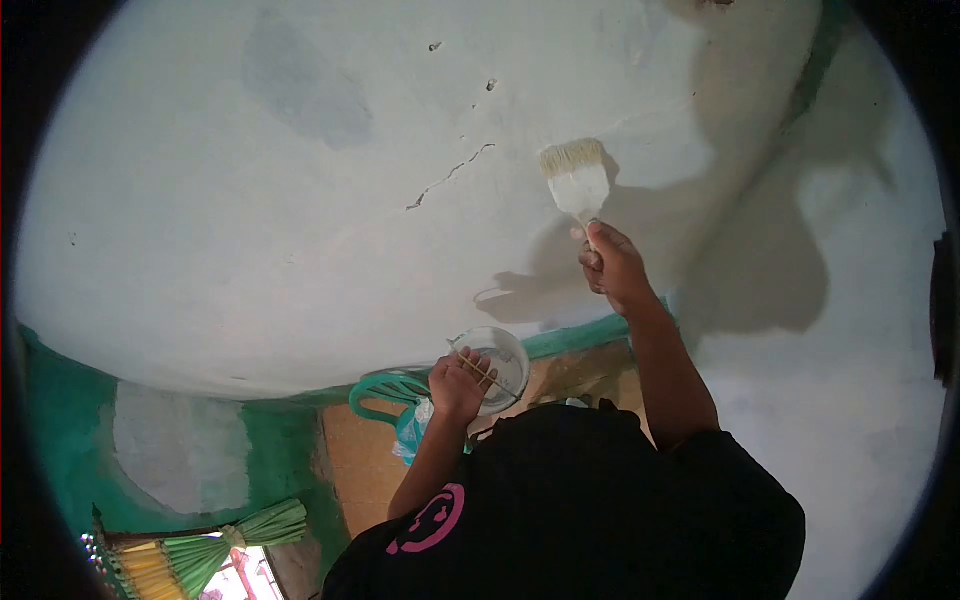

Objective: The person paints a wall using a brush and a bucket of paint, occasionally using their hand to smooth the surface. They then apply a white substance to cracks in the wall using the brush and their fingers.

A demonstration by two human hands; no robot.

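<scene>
A wide paintbrush [577, 180] with pale bristles and a white-coated ferrule is held upright by its handle in my right hand [612, 265]. Its bristles are at the whitish wall [300, 240], to the right of a jagged crack [450, 177]. Lower down, my left hand [460, 385] is closed around a thin rod-like handle across the mouth of a white bucket [508, 350]. Whitish material shows inside the bucket, partly hidden by my fingers.
Below the bucket to the left stands a green plastic chair [385, 392] on a tan tiled floor [362, 465]. A green-painted wall section [70, 430] and a green curtain [265, 525] lie at lower left. Small holes [490, 86] mark the wall above the crack.
</scene>
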